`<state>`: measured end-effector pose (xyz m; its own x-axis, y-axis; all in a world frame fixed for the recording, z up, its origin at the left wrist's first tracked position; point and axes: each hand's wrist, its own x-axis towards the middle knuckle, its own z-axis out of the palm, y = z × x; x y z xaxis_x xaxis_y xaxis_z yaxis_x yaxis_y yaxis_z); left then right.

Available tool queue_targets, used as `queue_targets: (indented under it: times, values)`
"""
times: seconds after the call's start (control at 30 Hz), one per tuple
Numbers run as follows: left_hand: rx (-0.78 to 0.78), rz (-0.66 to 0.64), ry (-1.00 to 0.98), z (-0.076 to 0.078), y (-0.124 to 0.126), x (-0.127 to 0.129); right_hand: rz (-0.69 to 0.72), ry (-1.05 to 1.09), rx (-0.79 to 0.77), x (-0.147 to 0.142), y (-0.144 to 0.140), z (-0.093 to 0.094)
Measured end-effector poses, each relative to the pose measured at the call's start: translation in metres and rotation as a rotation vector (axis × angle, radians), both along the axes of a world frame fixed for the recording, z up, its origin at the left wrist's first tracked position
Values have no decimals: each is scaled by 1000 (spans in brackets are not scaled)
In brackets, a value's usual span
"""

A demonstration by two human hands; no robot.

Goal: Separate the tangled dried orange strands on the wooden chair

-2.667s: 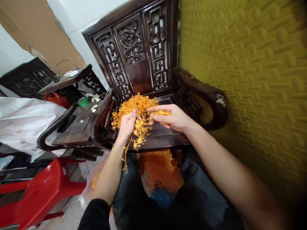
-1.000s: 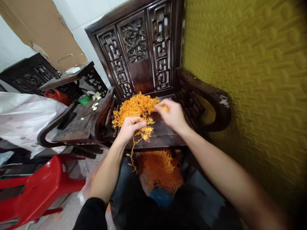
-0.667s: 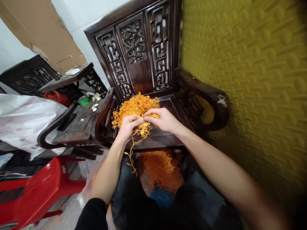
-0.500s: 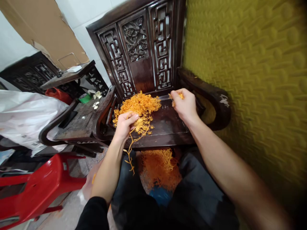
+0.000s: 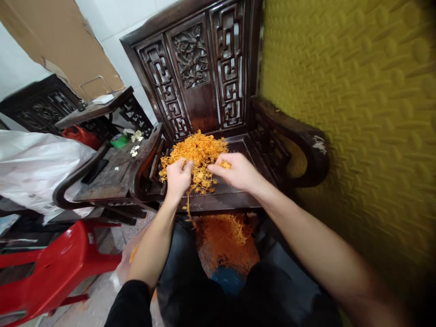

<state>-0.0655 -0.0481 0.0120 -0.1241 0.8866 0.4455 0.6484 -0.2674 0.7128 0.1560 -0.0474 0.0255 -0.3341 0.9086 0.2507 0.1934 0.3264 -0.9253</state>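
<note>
A heap of orange, thin-branched sprigs (image 5: 200, 147) lies on the seat of a dark carved wooden chair (image 5: 238, 184). At the heap's front left, my left hand (image 5: 179, 178) is closed on an orange sprig (image 5: 188, 205), whose thin stem dangles below the seat's edge. My right hand (image 5: 238, 171) is closed just right of the heap, with small orange pieces (image 5: 225, 165) showing between its fingers. The thumbs of both hands point toward each other, a short gap apart. I cannot tell exactly what the fingertips pinch.
Below the seat, between my knees, is a pile of orange stems (image 5: 228, 236) with something blue (image 5: 228, 278) beside it. A second wooden chair (image 5: 112, 177) at left bears white flower-shaped pieces (image 5: 136, 141). A red plastic stool (image 5: 61, 263) and white bag (image 5: 41, 163) stand further left; a yellow textured surface (image 5: 347, 68) is at right.
My right hand has moved left from the seat's right side to near my left hand. My left hand has turned slightly, and the hanging stem has shifted with it.
</note>
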Motion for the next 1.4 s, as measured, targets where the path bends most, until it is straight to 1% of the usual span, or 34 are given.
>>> queue_targets:
  times: [0.03,0.07,0.1,0.17,0.23,0.33,0.43,0.5,0.53,0.57,0.6,0.67,0.7,0.73,0.77,0.83,0.87,0.9,0.93,1.03,1.17,1.23,1.33,1.4]
  values:
    - [8,91,-36,-3,6,-7,-27,59,-2,4,0,2]
    - [7,155,-88,-6,12,-15,-33,109,-27,8,0,4]
    - [10,185,-151,-8,16,-21,-18,135,-69,11,-1,5]
    - [18,159,-247,-11,21,-27,52,114,-167,13,-1,5]
    - [31,91,-272,-10,19,-23,131,55,-246,8,-2,2]
    - [64,28,-207,-5,5,-4,216,22,-309,-4,-3,-5]
    - [107,8,-99,-1,-6,14,199,15,-359,-17,-8,-9]
    - [125,10,-46,1,-5,17,145,-8,-279,-24,-12,-9]
    - [133,39,-56,2,0,15,124,-27,-205,-26,-15,-8]
    - [138,92,-115,3,6,10,115,-47,-127,-28,-17,-8]
    - [138,161,-226,4,13,5,119,-65,-57,-29,-20,-8]
    - [100,271,-578,7,26,-7,153,-101,28,-30,-24,-8]
    - [58,259,-756,9,30,-11,174,-123,49,-29,-24,-8]
    - [-4,181,-886,10,31,-13,183,-146,62,-29,-24,-9]
    - [-77,69,-978,10,29,-12,180,-166,71,-28,-23,-9]
    - [-217,-189,-1052,10,20,-3,154,-183,74,-26,-19,-9]
    - [-261,-286,-1062,9,15,3,138,-171,76,-26,-17,-9]
    - [-277,-350,-1063,9,9,10,121,-147,79,-26,-16,-9]
    - [-269,-378,-1058,8,5,17,104,-117,84,-26,-15,-9]
    - [-185,-368,-1013,7,-1,32,20,-31,113,-30,-16,-11]
    - [-116,-425,-938,4,0,37,-163,-40,235,-32,-16,-16]
    - [-112,-446,-919,4,-2,36,-239,-84,306,-27,-12,-15]
    - [-152,-450,-897,4,-5,35,-350,-98,388,-15,-7,-10]
    - [-179,-453,-870,5,-7,35,-349,-99,442,-10,-8,-6]
